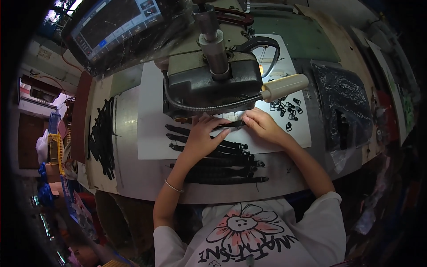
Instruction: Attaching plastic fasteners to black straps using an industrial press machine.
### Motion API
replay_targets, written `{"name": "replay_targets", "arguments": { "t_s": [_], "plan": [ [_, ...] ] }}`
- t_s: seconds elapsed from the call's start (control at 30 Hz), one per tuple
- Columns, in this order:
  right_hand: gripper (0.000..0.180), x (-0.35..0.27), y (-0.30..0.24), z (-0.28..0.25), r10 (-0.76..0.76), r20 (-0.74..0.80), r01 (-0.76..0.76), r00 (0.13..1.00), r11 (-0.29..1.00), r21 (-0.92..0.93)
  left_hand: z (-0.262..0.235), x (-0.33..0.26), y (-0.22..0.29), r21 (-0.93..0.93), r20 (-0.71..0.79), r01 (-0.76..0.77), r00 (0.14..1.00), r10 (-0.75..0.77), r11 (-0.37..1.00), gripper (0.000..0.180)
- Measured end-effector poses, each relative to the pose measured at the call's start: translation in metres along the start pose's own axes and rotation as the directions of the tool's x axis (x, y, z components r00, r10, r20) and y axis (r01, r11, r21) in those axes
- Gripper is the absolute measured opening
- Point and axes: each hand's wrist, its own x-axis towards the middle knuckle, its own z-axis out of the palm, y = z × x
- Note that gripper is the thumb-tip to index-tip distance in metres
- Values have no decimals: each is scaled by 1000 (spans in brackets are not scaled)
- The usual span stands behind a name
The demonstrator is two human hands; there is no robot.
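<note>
Under the head of a sewing machine (213, 84), a short black strap (233, 124) is stretched between my two hands. My left hand (205, 135) has it between thumb and fingers, with its fingertips partly hidden beneath the machine head. At the strap's right end my right hand (265, 127) is closed in a pinch, thumb and forefinger together. Several black straps with small dark fittings at their ends (218, 171) lie in rows just in front of my hands, some partly covered by my left forearm.
Loose black buckles (289, 109) are scattered on the white sheet (300, 133) at right, beyond which lies a dark plastic bag (344, 107). A bundle of black strips (102, 138) lies at left. A screen (118, 29) and a pale lamp (287, 86) stand over the worktable.
</note>
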Motion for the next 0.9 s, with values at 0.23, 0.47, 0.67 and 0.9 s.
{"name": "replay_targets", "arguments": {
  "t_s": [0.23, 0.47, 0.67, 0.9],
  "plan": [
    [19, -8, -7, 4, 218, 131, -254, 967, 847, 467, 12, 3, 2, -161, -19, 70, 997, -74, 984, 19],
    [16, -31, -15, -7, 174, -18, -171, 985, 978, 122, -6, -7, -26, 122, -81, -6, 997, 16, 992, 25],
    [12, -30, -21, 5, -99, -73, 84, 992, 978, -193, -65, -30, -69, 144, -92, 128, 989, -115, 981, 23],
    [14, -37, -17, 8, -76, -103, 58, 992, 985, -161, -74, -73, -82, 105, -174, 44, 984, -25, 993, 24]
  ]
}}
